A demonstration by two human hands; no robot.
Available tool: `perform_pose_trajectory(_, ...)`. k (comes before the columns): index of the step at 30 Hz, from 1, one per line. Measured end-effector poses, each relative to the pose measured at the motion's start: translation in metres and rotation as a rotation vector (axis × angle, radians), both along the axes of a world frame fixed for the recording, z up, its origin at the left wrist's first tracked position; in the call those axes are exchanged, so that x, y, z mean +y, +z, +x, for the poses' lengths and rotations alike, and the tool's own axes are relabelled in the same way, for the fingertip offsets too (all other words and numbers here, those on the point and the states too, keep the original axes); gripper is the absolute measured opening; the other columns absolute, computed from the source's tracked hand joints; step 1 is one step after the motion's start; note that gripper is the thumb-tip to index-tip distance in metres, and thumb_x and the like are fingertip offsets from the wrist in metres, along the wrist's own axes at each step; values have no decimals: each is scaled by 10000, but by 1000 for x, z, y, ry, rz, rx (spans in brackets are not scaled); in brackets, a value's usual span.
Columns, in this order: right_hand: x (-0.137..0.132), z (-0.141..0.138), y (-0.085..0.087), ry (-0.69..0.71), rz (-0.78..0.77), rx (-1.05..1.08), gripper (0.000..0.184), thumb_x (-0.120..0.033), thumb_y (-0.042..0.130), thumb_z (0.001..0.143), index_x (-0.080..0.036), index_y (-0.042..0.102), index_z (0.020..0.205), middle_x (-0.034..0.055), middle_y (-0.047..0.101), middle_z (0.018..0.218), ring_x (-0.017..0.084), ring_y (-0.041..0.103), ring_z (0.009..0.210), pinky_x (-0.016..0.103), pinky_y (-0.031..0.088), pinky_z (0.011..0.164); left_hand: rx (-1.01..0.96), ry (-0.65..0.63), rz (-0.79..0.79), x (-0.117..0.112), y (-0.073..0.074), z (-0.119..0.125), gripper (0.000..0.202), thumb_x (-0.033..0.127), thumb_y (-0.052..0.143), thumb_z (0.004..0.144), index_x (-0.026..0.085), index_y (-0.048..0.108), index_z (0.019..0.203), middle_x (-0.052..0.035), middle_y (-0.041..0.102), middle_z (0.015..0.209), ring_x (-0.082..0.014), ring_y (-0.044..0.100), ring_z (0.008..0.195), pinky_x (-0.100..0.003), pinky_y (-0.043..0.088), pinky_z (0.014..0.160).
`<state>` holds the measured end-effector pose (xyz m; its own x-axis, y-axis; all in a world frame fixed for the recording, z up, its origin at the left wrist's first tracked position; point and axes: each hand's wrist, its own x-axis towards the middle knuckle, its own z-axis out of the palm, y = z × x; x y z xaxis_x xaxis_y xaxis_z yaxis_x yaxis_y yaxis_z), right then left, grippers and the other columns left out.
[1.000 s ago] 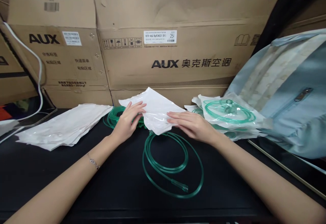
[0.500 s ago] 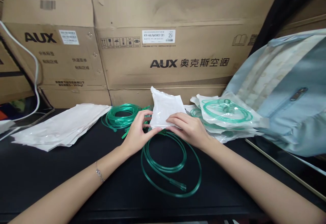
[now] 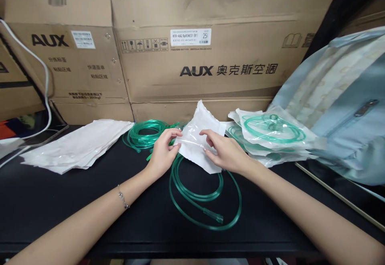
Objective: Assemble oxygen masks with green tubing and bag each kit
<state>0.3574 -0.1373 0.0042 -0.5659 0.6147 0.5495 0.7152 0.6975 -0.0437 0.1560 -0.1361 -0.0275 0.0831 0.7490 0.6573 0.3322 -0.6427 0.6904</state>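
Observation:
A white pouch with a clear, shiny front (image 3: 197, 136) is held up at a tilt in front of me. My left hand (image 3: 164, 148) pinches its left edge between thumb and fingers. Over the pouch's right part is my right hand (image 3: 227, 148), thumb and forefinger apart with a gap between them; whether the fingertips touch the pouch I cannot tell. Below the pouch, a loose coil of green clear tubing (image 3: 237, 206) lies on the black table, its wider end connector facing me. The pouch hides the coil's far part.
Flat white pouches (image 3: 75, 142) are stacked at left. Behind my left hand lies a bundle of green tubing (image 3: 144, 132). Filled pouches with green tubing (image 3: 272, 128) are piled at right, beside a light blue bag (image 3: 355, 136). Large cardboard boxes (image 3: 198, 84) stand along the back.
The pouch has turned, its lower right corner now hanging down over the coil. My right thumb and forefinger have come apart at its front. The view has shifted slightly.

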Motion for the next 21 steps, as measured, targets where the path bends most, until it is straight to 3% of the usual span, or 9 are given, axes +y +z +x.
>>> perform_pose_trajectory(3,3,1,0,-65,7,122,347,-62,452,687,-186,507,1006,-11,550,672,129,514,558,231,386,528,-75,-61,-52,1,1,0,215,214,544,749,184,494,956,-86,539,1076,-207,524,1057,-336,511,800)
perform_pose_trajectory(6,10,7,4,-99,129,305,270,-49,434,673,-180,532,887,-8,515,645,126,491,554,232,388,543,-37,-135,-43,-1,6,-2,322,303,516,791,195,439,1084,-95,521,1152,-195,516,1077,-344,471,865)
perform_pose_trajectory(9,17,16,10,-142,292,397,219,-55,434,682,-186,534,825,-3,484,632,141,481,571,251,394,564,163,79,-25,-3,9,-5,298,376,478,803,171,478,1020,-102,540,1065,-206,545,976,-358,469,807)
perform_pose_trajectory(12,18,22,15,-180,404,408,236,-39,427,681,-195,537,818,2,468,641,149,478,586,264,400,583,420,277,-148,-4,7,-8,361,502,520,737,164,501,863,-79,570,876,-220,570,800,-367,467,696)
perform_pose_trajectory(15,16,22,17,-196,437,373,256,-29,423,690,-194,546,844,8,476,656,149,481,591,264,399,583,493,314,-357,-2,4,-7,501,657,437,706,168,481,806,-72,601,752,-230,593,686,-356,455,612)
perform_pose_trajectory(17,15,20,15,-199,434,321,264,-30,418,701,-190,555,859,16,489,672,153,485,599,266,398,579,512,341,-457,0,7,-3,603,726,373,681,155,484,837,-113,627,771,-262,614,693,-359,447,583)
perform_pose_trajectory(21,18,19,10,-202,420,255,282,-38,402,717,-195,566,885,32,505,721,160,494,617,275,412,593,658,385,-523,-1,19,12,786,798,364,592,99,504,924,-219,640,837,-349,630,726,-366,429,514)
